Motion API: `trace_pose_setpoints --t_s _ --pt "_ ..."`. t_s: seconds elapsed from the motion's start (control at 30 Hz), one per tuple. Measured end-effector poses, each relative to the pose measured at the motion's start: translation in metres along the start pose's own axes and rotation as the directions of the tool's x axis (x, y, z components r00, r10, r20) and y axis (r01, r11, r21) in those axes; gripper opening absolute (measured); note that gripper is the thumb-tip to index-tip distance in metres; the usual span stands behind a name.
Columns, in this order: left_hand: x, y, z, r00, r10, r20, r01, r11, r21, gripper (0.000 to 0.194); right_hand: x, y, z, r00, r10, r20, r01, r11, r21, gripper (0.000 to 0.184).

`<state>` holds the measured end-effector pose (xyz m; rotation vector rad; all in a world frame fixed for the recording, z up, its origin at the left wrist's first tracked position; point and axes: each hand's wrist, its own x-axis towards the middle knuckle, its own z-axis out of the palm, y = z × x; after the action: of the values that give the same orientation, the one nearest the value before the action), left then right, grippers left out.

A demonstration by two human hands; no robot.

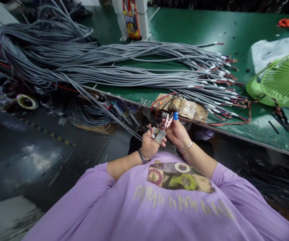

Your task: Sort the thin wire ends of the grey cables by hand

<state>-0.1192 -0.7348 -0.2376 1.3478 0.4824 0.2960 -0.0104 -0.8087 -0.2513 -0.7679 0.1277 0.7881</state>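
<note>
My left hand (149,144) is closed around the end of a grey cable (128,129), which runs down to it from the bench. Thin coloured wires (150,127) fan out above its fingers, and a grey cover (160,136) wraps the thumb. Right beside it, my right hand (179,134) wears a blue finger cover (176,115) on the thumb. Its fingers are closed on a pale pink forked piece (168,121) among the wire ends; the exact kind is too small to tell. Both hands are in front of the bench edge, close to my body.
Many grey cables (124,75) with stripped, coloured ends lie across the green bench (197,26). A worn block (192,110) with wires sits at the front edge. To the right are a green fan (280,78), a plastic bag (272,50) and orange-handled scissors (288,22). Coiled cable (91,113) lies below.
</note>
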Motion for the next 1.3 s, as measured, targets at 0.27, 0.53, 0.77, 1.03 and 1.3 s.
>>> trace_pose_setpoints --t_s 0.27,0.53,0.77,1.03,1.3 --pt "-0.002 0.001 -0.001 1.000 -0.014 0.007 0.014 1.000 0.012 0.041 -0.003 0.004 0.005 0.999 -0.021 -0.031 0.022 0.999 0.040 0.043" --pt "-0.007 0.000 -0.010 0.999 -0.028 0.038 0.027 1.000 0.012 0.044 -0.006 0.004 -0.007 0.998 0.056 0.042 -0.057 0.998 0.021 0.053" --pt "0.002 -0.014 -0.020 0.981 0.029 0.193 -0.017 0.998 -0.064 0.050 -0.008 -0.002 -0.028 0.997 0.071 0.011 -0.069 0.988 -0.139 0.048" --pt "0.005 -0.017 -0.023 0.962 -0.055 0.266 -0.026 0.957 0.290 0.023 -0.035 -0.019 -0.044 0.983 -0.046 0.178 0.145 0.794 -0.591 0.034" --pt "0.000 -0.015 -0.024 0.933 0.003 0.360 -0.168 0.888 0.429 0.018 -0.063 -0.005 -0.023 0.949 -0.196 0.247 0.313 0.683 -0.660 0.026"
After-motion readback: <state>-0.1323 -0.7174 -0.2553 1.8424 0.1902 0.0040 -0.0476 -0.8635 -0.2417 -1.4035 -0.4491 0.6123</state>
